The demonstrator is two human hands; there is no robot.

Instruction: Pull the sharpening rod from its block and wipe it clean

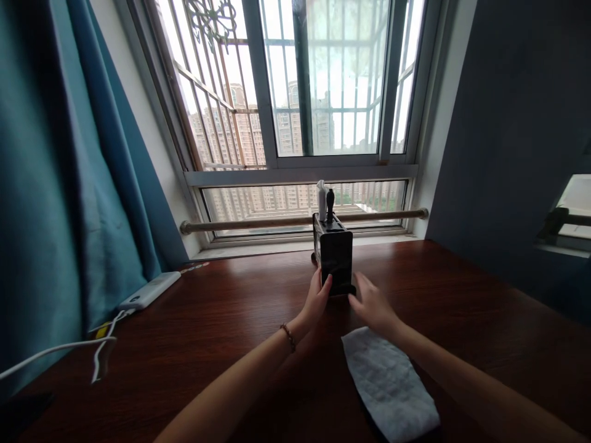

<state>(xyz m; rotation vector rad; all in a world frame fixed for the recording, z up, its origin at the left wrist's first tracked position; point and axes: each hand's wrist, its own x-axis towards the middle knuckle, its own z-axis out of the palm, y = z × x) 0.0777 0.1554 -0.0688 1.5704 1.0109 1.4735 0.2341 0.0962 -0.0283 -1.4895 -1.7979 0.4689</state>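
Note:
A black upright holder (337, 261) with a flared base stands on the wooden table, toward the window. From its top stick out a black handle (330, 203) and something white and slender (322, 200); what these belong to is hidden inside. My left hand (316, 296) grips the lower left side, thumb against the front face. At the lower right corner is my right hand (370, 303), its fingers apart, close to the base; I cannot tell whether they touch it. A pale folded cloth (390, 384) lies on the table below my right hand and forearm.
The table (221, 307) reaches to the window sill. A white power strip (150, 290) with white cables lies at the left, beside a blue curtain (41, 154). A horizontal rail (249, 224) crosses the window behind the holder. A dark wall (512, 154) bounds the right.

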